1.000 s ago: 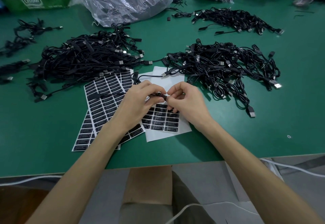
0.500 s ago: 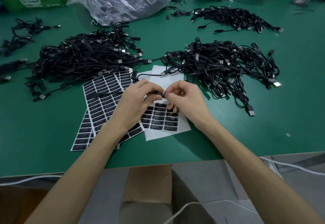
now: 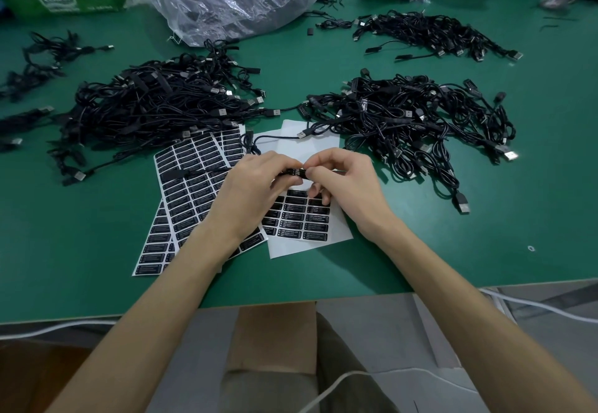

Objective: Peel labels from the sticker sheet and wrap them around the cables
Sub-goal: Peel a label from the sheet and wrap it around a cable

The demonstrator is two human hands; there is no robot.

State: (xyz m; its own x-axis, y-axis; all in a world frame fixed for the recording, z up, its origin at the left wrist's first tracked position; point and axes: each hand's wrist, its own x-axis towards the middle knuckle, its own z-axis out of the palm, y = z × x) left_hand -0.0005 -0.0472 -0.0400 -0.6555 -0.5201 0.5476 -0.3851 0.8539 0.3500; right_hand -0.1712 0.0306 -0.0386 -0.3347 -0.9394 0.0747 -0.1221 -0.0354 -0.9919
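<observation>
Two hands meet at centre frame above the green tabletop point(image 3: 485, 234). The left hand point(image 3: 255, 186) and right hand point(image 3: 343, 186) both have curled fingers pinching one thin black cable point(image 3: 200, 171). A small black printed label point(image 3: 296, 172) sits at the pinch, seemingly part-wrapped, though it is too small to be sure. Directly beneath lies the white sticker sheet with black labels point(image 3: 301, 221): upper part bare, several rows left. Full black-label sheets point(image 3: 191, 160) lie just left of it. Tangled black cable heaps sit at centre left point(image 3: 155, 105) and centre right point(image 3: 404, 114); I cannot tell which is finished. Judgement: well underway, much remaining.
</observation>
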